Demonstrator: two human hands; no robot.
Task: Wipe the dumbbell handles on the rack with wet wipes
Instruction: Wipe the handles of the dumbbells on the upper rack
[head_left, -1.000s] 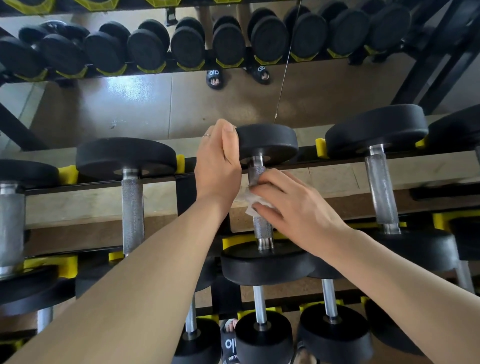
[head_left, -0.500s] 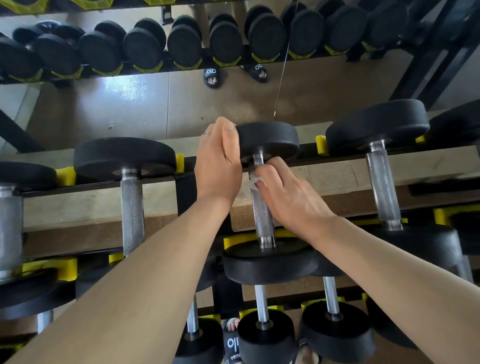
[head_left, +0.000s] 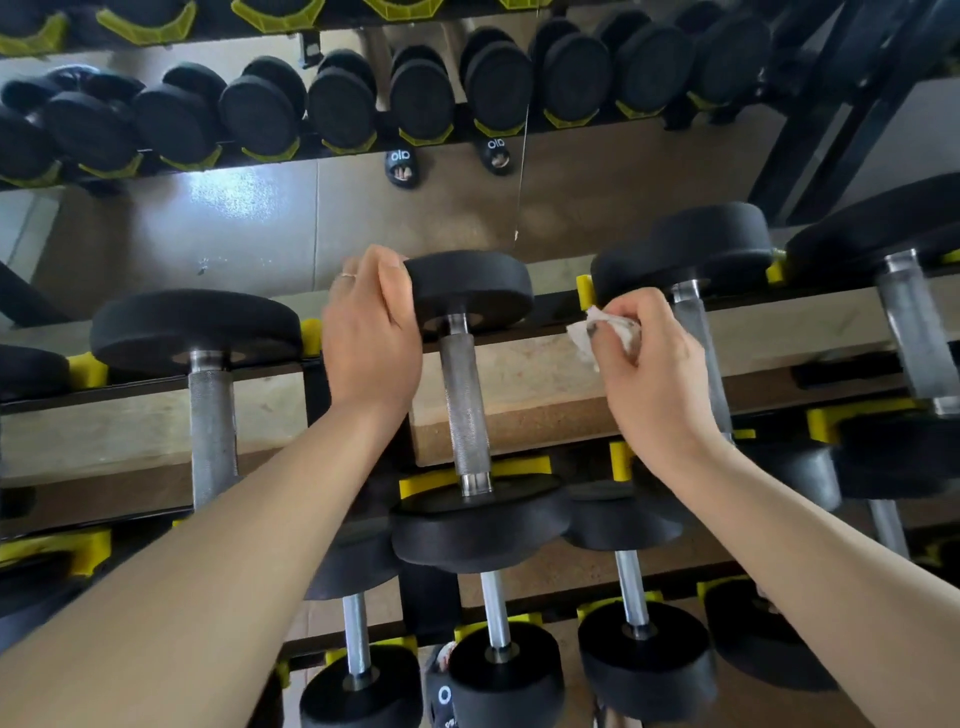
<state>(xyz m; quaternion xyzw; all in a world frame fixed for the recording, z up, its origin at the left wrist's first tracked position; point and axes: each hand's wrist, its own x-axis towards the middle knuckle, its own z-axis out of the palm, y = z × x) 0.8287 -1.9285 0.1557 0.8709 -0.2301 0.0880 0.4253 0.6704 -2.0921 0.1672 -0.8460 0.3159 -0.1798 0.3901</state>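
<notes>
Left hand gripped the far head of the middle dumbbell on the rack. Right hand pinched a crumpled, soiled wet wipe, held beside the neighbouring dumbbell's handle, clear of the middle handle, which lay bare.

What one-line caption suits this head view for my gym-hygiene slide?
Left hand steadies a racked dumbbell while the right hand holds a soiled wet wipe beside its handle.

Gym, tiered rack, rows of dumbbells
</notes>
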